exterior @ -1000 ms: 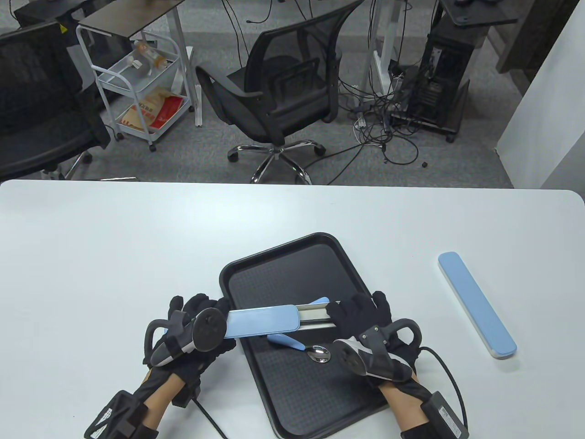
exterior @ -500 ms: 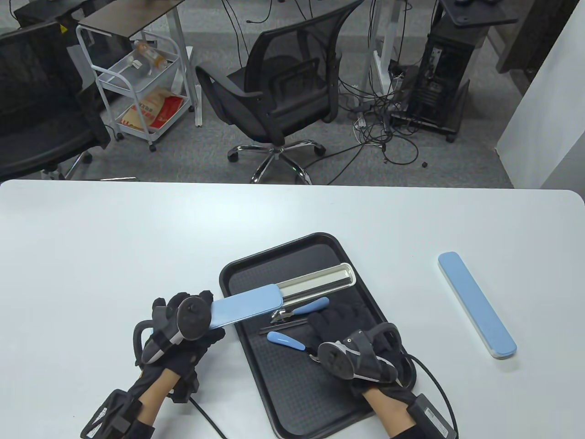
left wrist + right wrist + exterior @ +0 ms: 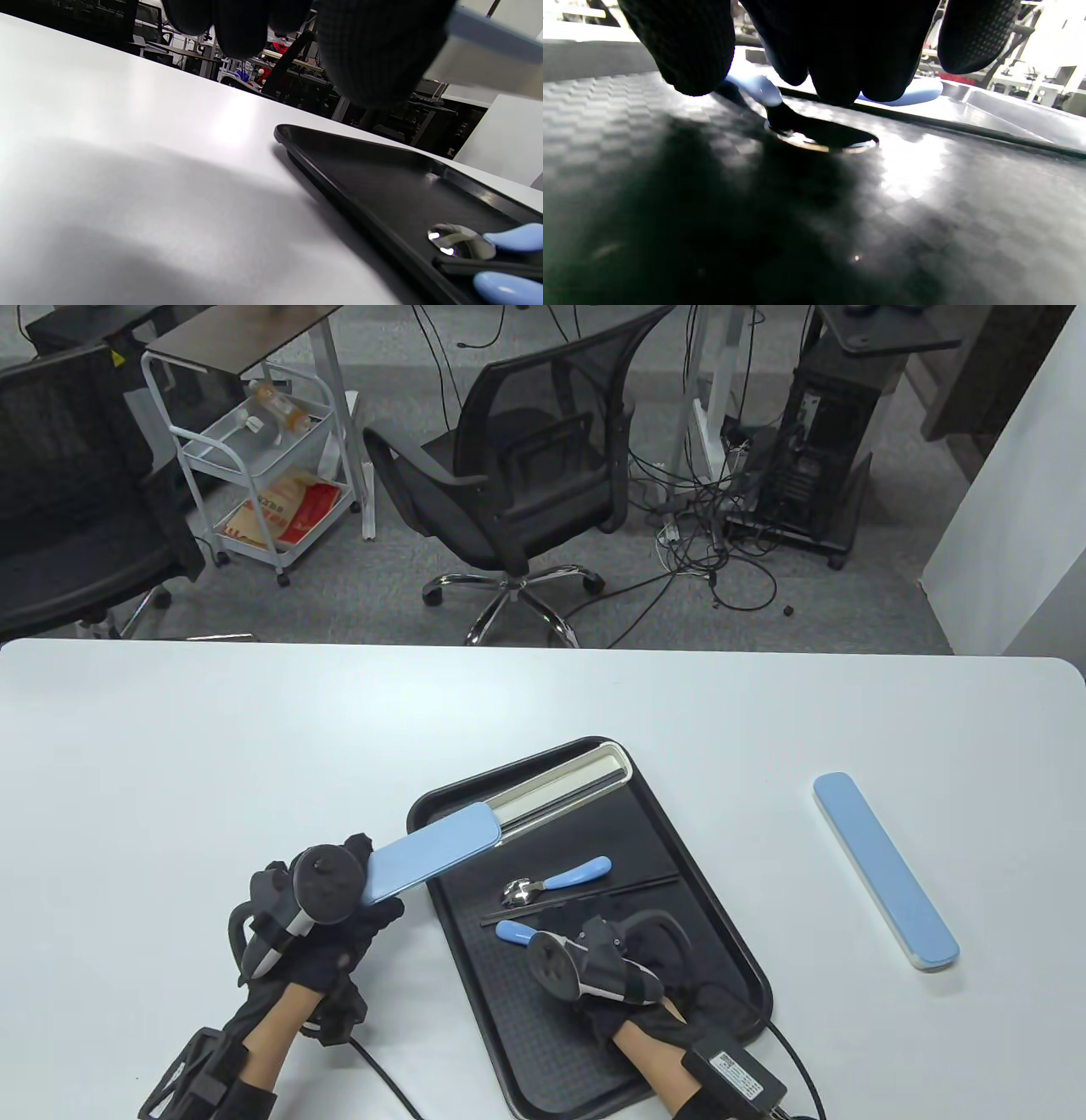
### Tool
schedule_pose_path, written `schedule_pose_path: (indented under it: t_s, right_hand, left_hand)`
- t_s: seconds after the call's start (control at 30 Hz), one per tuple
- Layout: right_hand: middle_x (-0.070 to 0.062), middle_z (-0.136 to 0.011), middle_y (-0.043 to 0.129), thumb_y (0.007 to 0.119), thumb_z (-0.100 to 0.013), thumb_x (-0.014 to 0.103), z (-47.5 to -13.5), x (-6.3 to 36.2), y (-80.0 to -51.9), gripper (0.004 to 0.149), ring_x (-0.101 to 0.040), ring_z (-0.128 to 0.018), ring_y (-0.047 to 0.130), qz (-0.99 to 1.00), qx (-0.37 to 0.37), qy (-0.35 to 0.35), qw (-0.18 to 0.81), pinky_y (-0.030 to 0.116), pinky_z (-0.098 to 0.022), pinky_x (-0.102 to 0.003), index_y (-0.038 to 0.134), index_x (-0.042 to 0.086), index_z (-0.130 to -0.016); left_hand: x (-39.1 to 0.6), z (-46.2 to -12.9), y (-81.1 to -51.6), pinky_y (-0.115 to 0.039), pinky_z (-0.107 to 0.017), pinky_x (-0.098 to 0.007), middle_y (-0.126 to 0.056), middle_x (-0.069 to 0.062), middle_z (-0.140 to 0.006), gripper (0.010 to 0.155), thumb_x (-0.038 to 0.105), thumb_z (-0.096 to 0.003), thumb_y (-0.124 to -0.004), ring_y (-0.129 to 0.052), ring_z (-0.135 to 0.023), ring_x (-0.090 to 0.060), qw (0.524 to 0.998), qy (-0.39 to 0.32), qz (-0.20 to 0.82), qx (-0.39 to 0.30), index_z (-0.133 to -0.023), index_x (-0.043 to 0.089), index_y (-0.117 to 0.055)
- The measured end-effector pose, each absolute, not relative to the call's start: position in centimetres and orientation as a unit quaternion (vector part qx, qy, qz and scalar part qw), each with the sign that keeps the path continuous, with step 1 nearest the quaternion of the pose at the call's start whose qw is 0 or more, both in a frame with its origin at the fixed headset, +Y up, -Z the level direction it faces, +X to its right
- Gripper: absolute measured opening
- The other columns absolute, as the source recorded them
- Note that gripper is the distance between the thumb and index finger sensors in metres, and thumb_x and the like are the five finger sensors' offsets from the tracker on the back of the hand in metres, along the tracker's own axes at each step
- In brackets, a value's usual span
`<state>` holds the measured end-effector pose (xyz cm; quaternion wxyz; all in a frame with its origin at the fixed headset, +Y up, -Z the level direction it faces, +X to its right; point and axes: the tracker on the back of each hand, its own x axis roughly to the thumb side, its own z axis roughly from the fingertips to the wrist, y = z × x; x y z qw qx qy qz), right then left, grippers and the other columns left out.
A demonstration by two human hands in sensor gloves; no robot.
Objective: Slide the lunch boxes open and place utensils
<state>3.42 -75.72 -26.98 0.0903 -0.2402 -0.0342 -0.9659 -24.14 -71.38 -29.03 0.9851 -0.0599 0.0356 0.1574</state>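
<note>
Blue-handled spoon [image 3: 514, 934] lies crosswise just ahead of your right hand [image 3: 632, 984], fingers [image 3: 683, 51] hanging spread, touching nothing; left hand [image 3: 318, 925] grips the case [image 3: 433, 848].

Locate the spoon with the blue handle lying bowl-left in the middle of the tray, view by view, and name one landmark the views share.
Table view: the spoon lies mid-tray, bowl left, handle pointing up-right, across black chopsticks.
Left wrist view: bottom right, its shiny bowl and blue handle beside it.
Right wrist view: only a blue handle shows behind the fingertips; probably this spoon's, not certain.
Shared landmark: the black tray.
</note>
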Motion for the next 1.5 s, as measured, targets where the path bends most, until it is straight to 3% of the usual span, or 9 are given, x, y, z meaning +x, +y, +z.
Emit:
schedule_pose_path:
  t_s: [0.3,0.5,0.67,0.97,1.23,1.5]
  right_hand:
    - [-0.011,-0.088,0.089,0.085,-0.052,0.04,-26.7,3.0,-76.2,0.049,-0.039,-0.083,0.087,-0.966,-0.243,-0.003,0.081,0.07,-0.063,-0.065,0.082,0.015,-0.094]
    - [-0.013,-0.084,0.09,0.083,-0.055,0.038,-26.3,2.5,-76.5,0.049,-0.038,-0.078,0.09,-0.955,-0.273,0.009,0.116,0.072,-0.062,-0.063,0.08,0.008,-0.093]
    - [-0.013,-0.079,0.094,0.086,-0.052,0.038,-26.6,3.7,-75.4,0.049,-0.037,-0.074,0.094,-0.961,-0.263,0.031,0.082,0.074,-0.061,-0.062,0.084,0.007,-0.09]
    - [-0.012,-0.079,0.096,0.088,-0.051,0.039,-28.3,10.3,-72.4,0.049,-0.037,-0.074,0.095,-0.984,-0.167,0.062,0.025,0.073,-0.061,-0.062,0.085,0.008,-0.089]
    - [-0.012,-0.08,0.095,0.087,-0.051,0.039,-29.8,17.5,-73.0,0.049,-0.037,-0.075,0.094,-0.997,-0.061,0.044,0.01,0.073,-0.061,-0.063,0.085,0.009,-0.09]
    - [-0.011,-0.081,0.094,0.087,-0.051,0.039,-29.9,21.7,-71.3,0.049,-0.037,-0.077,0.093,-0.995,0.003,0.085,-0.048,0.073,-0.061,-0.063,0.084,0.01,-0.09]
  left_hand:
    - [-24.1,-29.0,-71.2,-0.034,-0.078,-0.075,-0.062,-0.006,-0.111,0.09,0.054,-0.0434,-0.093,-0.053,-0.112,-0.037,0.985,0.033,0.157,-0.061,-0.112,0.02,-0.046]
    - [-24.1,-29.0,-71.2,-0.033,-0.078,-0.075,-0.062,-0.006,-0.111,0.089,0.054,-0.0434,-0.093,-0.053,-0.112,-0.038,0.985,0.03,0.155,-0.062,-0.111,0.02,-0.046]
    - [-24.2,-28.9,-71.2,-0.032,-0.079,-0.075,-0.062,-0.006,-0.111,0.09,0.053,-0.0434,-0.093,-0.052,-0.112,-0.038,0.985,0.029,0.158,-0.064,-0.112,0.02,-0.046]
    - [-24.0,-28.8,-71.2,-0.029,-0.08,-0.074,-0.06,-0.006,-0.112,0.089,0.052,-0.0434,-0.094,-0.05,-0.113,-0.037,0.987,0.017,0.149,-0.061,-0.112,0.021,-0.045]
    - [-23.3,-28.7,-71.4,-0.026,-0.08,-0.074,-0.06,-0.005,-0.112,0.089,0.051,-0.0431,-0.095,-0.048,-0.114,-0.037,0.99,-0.006,0.129,-0.062,-0.112,0.023,-0.045]
    - [-22.5,-28.5,-71.8,-0.025,-0.08,-0.074,-0.06,-0.002,-0.113,0.089,0.051,-0.0427,-0.095,-0.046,-0.115,-0.037,0.992,-0.033,0.099,-0.069,-0.112,0.026,-0.045]
